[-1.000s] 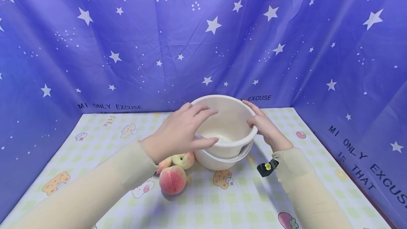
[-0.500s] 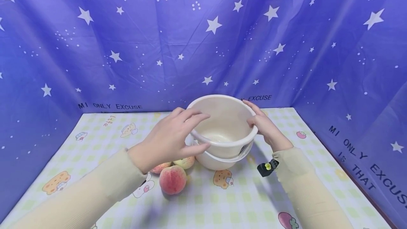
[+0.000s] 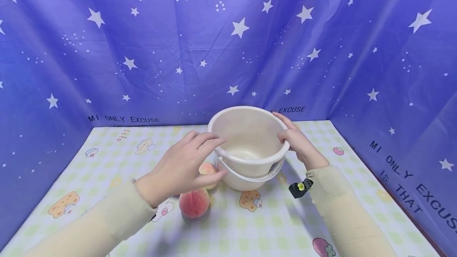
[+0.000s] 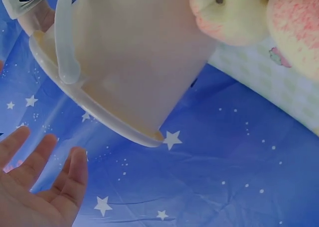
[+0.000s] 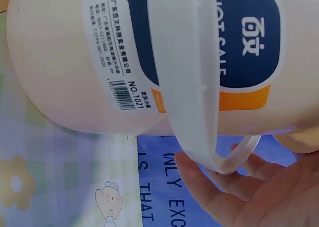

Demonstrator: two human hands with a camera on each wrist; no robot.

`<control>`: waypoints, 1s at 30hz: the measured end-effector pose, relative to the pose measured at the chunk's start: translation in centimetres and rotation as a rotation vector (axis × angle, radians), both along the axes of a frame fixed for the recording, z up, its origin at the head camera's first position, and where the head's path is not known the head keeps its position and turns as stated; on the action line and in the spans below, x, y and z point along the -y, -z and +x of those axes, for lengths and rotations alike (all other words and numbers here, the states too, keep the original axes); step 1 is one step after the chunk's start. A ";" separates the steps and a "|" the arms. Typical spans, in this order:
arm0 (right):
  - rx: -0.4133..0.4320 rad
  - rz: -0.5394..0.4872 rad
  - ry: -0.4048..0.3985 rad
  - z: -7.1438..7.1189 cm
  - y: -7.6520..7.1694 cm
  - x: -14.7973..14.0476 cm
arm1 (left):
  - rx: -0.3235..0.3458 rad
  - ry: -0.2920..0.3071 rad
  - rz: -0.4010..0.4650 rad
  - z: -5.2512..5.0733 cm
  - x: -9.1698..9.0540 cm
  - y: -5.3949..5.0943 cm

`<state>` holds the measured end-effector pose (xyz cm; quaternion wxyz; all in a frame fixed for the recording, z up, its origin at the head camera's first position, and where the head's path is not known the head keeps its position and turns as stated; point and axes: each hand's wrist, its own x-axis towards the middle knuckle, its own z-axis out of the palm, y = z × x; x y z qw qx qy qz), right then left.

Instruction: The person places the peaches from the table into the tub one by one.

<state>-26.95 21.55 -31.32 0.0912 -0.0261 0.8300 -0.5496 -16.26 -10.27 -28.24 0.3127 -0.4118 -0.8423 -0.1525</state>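
A cream plastic bucket [image 3: 246, 134] stands on the table, its white handle [image 4: 65, 37] folded down at the front. My right hand [image 3: 300, 144] grips the bucket's right rim, thumb inside and fingers outside. Off the left rim, my left hand [image 3: 182, 163] is held with its fingers spread and nothing in them; the left wrist view has it apart from the bucket. Beneath that hand lie peaches: a red one [image 3: 194, 202] in front and a paler one [image 3: 208, 168] behind it, partly hidden by my fingers. No fruit shows inside the bucket.
A checked tablecloth [image 3: 271, 225] with cartoon prints covers the table. Blue star-printed curtains [image 3: 200, 50] enclose the back and both sides. The bucket bears a label [image 5: 119, 52] with a barcode. A small black device [image 3: 300, 188] sits at my right wrist.
My left hand has drawn back to the left and down, away from the bucket's opening, uncovering its left rim. My right hand and the bucket stay where they were.
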 end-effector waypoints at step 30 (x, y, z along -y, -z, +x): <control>-0.007 -0.001 0.001 0.1 0.0 0.0 | -0.027 -0.042 0.005 1.3 1.0 4.0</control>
